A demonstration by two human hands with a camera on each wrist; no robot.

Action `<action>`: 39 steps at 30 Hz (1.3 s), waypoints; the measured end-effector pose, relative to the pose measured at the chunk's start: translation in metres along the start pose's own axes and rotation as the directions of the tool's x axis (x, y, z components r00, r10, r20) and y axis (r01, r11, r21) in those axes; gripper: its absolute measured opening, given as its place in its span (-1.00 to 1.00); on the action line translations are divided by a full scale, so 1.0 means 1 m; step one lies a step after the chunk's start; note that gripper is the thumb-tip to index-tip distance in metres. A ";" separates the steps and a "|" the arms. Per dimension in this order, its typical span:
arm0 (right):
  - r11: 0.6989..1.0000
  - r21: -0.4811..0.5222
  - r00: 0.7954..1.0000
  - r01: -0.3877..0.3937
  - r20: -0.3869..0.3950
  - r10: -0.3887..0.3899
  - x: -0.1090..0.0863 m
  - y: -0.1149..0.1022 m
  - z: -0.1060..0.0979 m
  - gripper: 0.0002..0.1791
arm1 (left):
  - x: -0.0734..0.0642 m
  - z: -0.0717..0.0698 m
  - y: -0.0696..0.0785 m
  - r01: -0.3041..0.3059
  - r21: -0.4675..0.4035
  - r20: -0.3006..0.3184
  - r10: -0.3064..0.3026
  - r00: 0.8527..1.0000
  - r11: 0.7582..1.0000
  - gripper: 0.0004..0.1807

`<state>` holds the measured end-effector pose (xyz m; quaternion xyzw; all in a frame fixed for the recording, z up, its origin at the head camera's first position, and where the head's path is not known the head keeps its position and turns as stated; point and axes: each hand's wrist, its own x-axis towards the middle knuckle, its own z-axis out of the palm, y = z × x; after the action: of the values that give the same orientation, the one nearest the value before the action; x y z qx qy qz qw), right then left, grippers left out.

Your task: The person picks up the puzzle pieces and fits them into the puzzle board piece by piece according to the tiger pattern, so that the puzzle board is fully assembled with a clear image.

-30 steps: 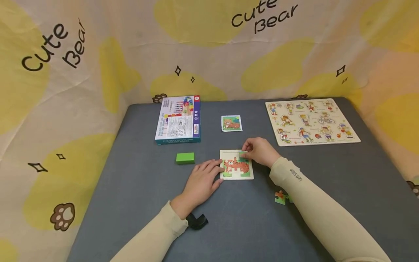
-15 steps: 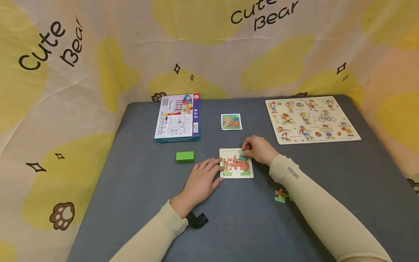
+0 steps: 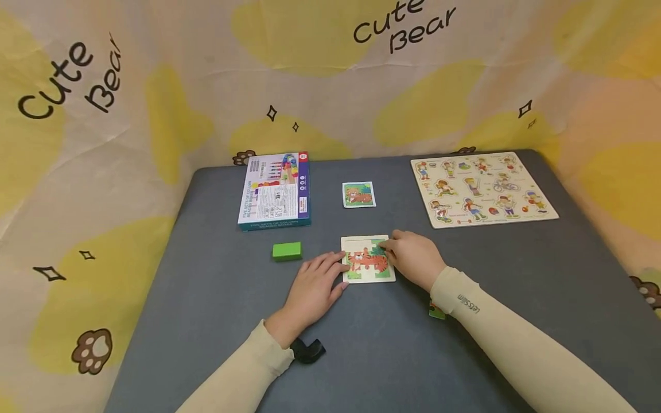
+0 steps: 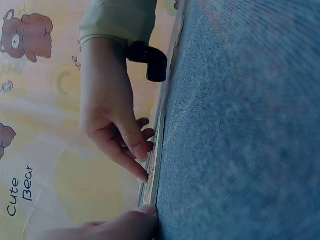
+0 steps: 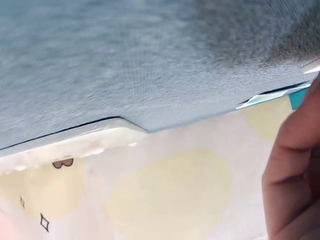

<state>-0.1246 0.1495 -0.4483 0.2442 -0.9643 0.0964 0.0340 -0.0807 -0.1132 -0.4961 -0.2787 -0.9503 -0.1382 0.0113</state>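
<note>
A small square puzzle board (image 3: 368,281) with a pale frame lies mid-table, partly filled with pieces of an orange tiger picture. Along its left edge rests my left hand (image 3: 314,289), fingers stretched out and touching the frame. At the upper right corner, my right hand (image 3: 417,259) presses a green puzzle piece (image 3: 378,245) with an extended index finger. The left wrist view shows the right hand (image 4: 112,107) with that finger pointing down onto the board and the thumb apart. Beside the right sleeve a loose puzzle piece (image 3: 436,311) shows, partly hidden.
A green block (image 3: 287,251) sits left of the puzzle board. Behind stand a picture card (image 3: 358,195) of a tiger and a flat toy box (image 3: 273,192). At the back right lies a wooden board (image 3: 484,189) with figures of children. A patterned curtain (image 3: 310,46) rises behind the table.
My right hand has gone from pinching the green puzzle piece at the corner to pressing it with the index finger. The left hand stays on the board's edge. The head view shifted slightly.
</note>
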 end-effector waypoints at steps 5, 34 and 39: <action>0.994 0.101 0.997 -0.033 0.067 0.026 -0.009 0.007 -0.005 -0.77 | -0.002 0.000 0.001 0.004 -0.006 0.004 -0.004 1.000 1.000 -0.53; 0.832 0.551 0.910 -0.067 0.375 -0.175 -0.056 0.025 -0.040 -0.75 | -0.002 -0.002 0.002 -0.021 -0.015 -0.029 0.020 0.999 1.000 -0.54; 0.738 0.659 0.960 -0.149 0.274 -0.051 -0.030 0.017 -0.048 -0.82 | 0.000 -0.003 0.001 -0.016 -0.018 -0.020 0.015 1.000 1.000 -0.53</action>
<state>-0.1056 0.1879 -0.4076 0.2252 -0.8652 0.4044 -0.1928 -0.0808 -0.1132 -0.4928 -0.2848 -0.9466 -0.1496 0.0194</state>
